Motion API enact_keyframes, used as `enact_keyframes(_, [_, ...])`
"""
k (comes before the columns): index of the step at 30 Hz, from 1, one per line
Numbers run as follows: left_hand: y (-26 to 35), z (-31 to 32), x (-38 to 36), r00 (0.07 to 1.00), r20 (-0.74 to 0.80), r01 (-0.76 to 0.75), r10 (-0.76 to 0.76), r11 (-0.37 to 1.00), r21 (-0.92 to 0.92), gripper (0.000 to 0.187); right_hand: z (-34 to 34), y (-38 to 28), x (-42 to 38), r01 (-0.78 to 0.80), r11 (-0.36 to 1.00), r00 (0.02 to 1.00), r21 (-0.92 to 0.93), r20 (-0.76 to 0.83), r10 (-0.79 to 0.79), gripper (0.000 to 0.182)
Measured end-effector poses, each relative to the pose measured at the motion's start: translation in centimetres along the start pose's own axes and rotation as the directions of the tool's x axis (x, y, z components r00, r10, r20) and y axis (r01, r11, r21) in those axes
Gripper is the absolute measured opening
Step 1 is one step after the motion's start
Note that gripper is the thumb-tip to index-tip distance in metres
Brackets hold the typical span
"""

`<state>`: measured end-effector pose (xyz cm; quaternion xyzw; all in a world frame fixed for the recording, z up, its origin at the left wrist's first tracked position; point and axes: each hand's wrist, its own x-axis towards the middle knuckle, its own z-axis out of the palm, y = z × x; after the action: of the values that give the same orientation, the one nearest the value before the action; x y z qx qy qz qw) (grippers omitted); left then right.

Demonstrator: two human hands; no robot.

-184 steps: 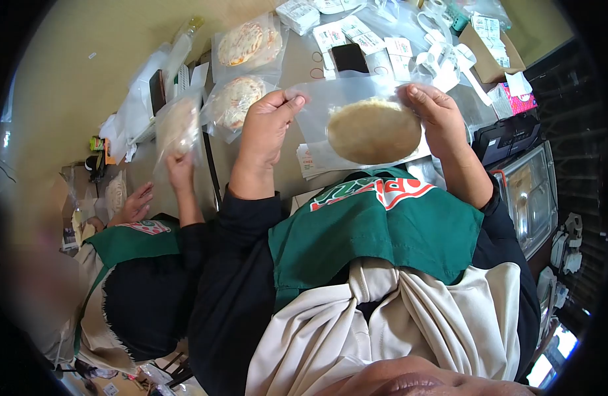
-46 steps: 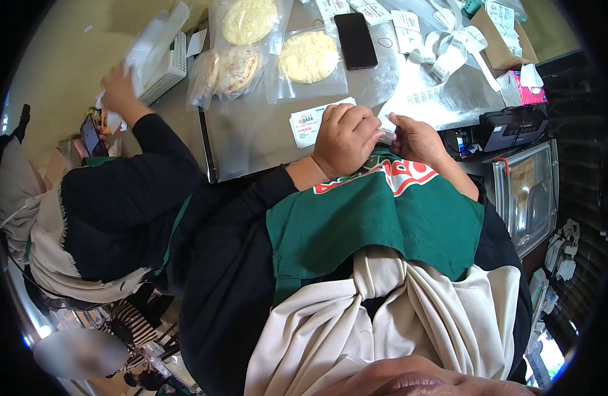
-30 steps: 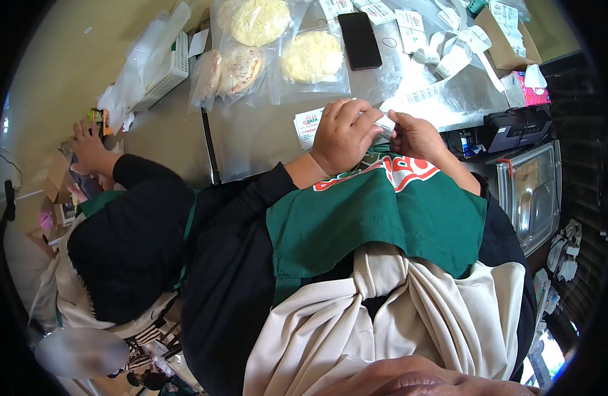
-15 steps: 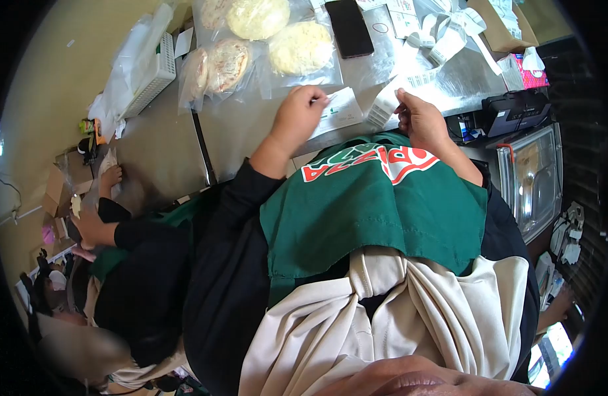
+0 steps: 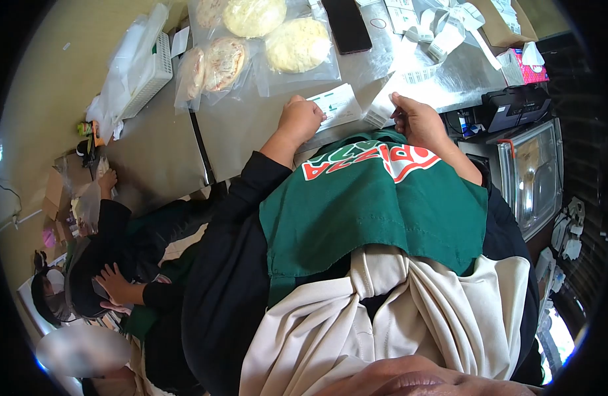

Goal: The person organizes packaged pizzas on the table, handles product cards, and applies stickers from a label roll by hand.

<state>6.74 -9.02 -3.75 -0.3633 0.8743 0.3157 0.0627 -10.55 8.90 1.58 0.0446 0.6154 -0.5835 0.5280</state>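
My left hand [image 5: 300, 121] is closed, its fingertips at the left edge of a white printed card [image 5: 338, 104] with green marks, which lies near the front of the metal table. Between the thumb and fingers of my right hand [image 5: 419, 124] is the near end of a white barcode label strip [image 5: 381, 111]. The strip runs away across the tabletop toward a loose curled heap of labels [image 5: 446, 38]. Beyond my left hand lie flat round pizza bases in clear bags [image 5: 297, 46], some pale and some reddish. A dark phone [image 5: 347, 26] rests to their right.
A white plastic basket [image 5: 149, 86] stands at the left. At the right are a cardboard box [image 5: 515, 23], a pink package [image 5: 532, 66], a black device [image 5: 515, 109] and a glass-fronted appliance [image 5: 532, 175]. Co-workers [image 5: 119, 284] are close on my left.
My left hand has moved down and left, uncovering more of the printed card. My right hand stays almost in place with the label strip. The co-workers at the left have shifted their arms and bodies.
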Motion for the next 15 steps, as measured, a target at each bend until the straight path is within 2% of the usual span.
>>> enact_keyframes(4, [0.9, 0.6, -0.3, 0.998, -0.061, 0.015, -0.006, 0.99, 0.14, 0.022, -0.2, 0.1, 0.0, -0.01, 1.0, 1.0, 0.009, 0.007, 0.01, 0.019])
enact_keyframes(7, [1.2, 0.6, -0.3, 0.999, -0.025, 0.028, -0.023, 0.975, 0.222, 0.028, -0.2, 0.1, -0.1, -0.02, 1.0, 1.0, 0.018, 0.017, 0.02, 0.018])
enact_keyframes(10, [1.5, 0.6, -0.6, 0.973, -0.224, 0.089, -0.063, 0.99, 0.109, 0.036, -0.6, 0.4, 0.1, -0.032, 0.999, 0.999, 0.027, 0.04, 0.031, 0.018])
enact_keyframes(15, [-0.2, -1.3, -0.1, 0.996, -0.09, 0.028, -0.029, 1.0, -0.014, 0.046, -0.8, 0.4, -0.2, -0.046, 0.998, 0.999, 0.047, 0.028, 0.045, 0.017])
